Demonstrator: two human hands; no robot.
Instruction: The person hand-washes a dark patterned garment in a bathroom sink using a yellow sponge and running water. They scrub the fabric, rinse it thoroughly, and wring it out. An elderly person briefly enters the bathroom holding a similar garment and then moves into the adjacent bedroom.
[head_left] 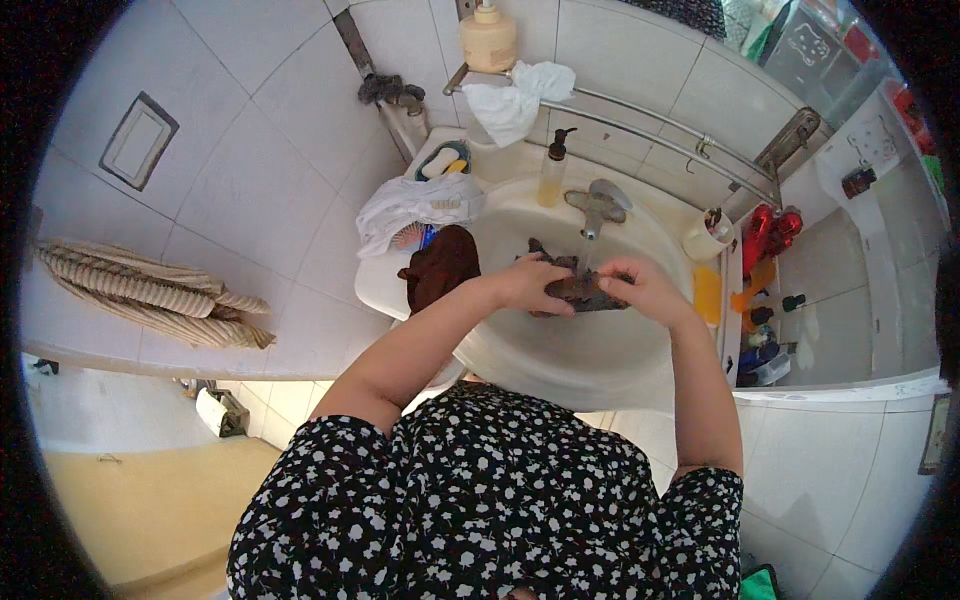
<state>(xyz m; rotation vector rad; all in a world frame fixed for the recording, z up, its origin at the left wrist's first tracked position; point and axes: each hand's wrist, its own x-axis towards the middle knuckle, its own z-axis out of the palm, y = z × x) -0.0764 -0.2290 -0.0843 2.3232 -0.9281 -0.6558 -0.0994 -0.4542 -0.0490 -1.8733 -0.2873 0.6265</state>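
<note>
A dark brown, wet-looking cloth (578,290) is spread between my hands over the white sink basin (540,350). My left hand (534,284) grips its left part, thumb on the near side. At the other end my right hand (645,288) is closed on the cloth's edge with fingertips pinched together. Directly above hangs the metal tap (600,208), and a thin stream of water appears to fall from it onto the cloth. Part of the cloth bunches up behind my left fingers. A reddish-brown cloth (443,265) lies over the sink's left rim, beside my left forearm.
Behind the basin stands a pump bottle (551,175). White cloths (415,208) and a soap dish (443,160) occupy the left ledge. On the right are a white cup (708,236), a yellow bar (707,295) and a cabinet shelf (830,385). A towel rail (660,130) crosses the wall.
</note>
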